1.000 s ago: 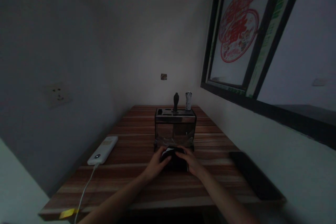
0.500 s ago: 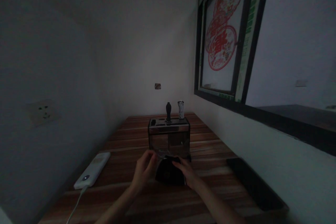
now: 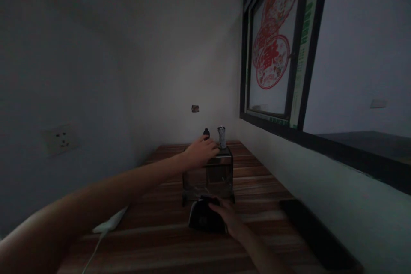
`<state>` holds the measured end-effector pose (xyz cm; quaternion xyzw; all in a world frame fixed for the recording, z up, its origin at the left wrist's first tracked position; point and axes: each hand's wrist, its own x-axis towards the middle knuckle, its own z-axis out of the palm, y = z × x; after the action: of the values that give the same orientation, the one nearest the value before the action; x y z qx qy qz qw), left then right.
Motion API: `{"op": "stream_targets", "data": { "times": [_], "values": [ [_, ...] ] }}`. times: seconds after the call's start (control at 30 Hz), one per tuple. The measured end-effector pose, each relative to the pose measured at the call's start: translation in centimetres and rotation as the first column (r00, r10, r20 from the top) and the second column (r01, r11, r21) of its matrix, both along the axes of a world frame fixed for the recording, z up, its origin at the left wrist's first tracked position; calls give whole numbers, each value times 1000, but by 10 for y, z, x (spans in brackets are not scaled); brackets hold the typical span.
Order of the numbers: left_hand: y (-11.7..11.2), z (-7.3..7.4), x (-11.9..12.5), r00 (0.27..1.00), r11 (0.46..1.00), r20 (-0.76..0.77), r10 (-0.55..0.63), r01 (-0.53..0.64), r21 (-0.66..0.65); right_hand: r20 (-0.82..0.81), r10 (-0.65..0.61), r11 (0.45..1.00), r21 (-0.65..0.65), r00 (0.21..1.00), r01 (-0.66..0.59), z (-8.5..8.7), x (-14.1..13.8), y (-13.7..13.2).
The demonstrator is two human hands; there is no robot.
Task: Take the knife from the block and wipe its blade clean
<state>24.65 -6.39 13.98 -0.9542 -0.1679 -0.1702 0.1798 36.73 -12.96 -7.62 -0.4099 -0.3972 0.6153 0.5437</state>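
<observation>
My left hand (image 3: 203, 152) reaches over the top of a dark-framed box with see-through sides (image 3: 208, 175). Its fingers are stretched out and slightly bent, close to a black upright handle (image 3: 206, 132) on the box top; whether they touch it is hidden. In front of the box, low over the table, my right hand (image 3: 227, 215) is closed on the right side of a black pouch-like thing (image 3: 204, 218), thumb on top. A patterned silvery cylinder (image 3: 221, 138) stands at the box's right rear.
The striped wooden table (image 3: 167, 239) runs between the walls. At the left lies a white power strip (image 3: 112, 221) with a cord, partly covered by my left arm. A long black flat object (image 3: 317, 231) lies along the right edge, beneath the window frame (image 3: 272, 120).
My left hand has left the side of the black pouch-like thing and moved up and forward to the box top. My right hand keeps its hold with little movement.
</observation>
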Motion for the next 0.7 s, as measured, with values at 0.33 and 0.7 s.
{"op": "stream_targets", "data": {
  "times": [0.33, 0.7],
  "values": [
    [50, 15, 38, 976, 975, -149, 160, -133, 177, -52, -1, 1000, -13, 999, 1, -1, 0, 0],
    [66, 7, 53, 867, 891, -296, 401, -295, 344, -88, 34, 999, -13, 996, -35, 0, -2, 1]
  ]
}}
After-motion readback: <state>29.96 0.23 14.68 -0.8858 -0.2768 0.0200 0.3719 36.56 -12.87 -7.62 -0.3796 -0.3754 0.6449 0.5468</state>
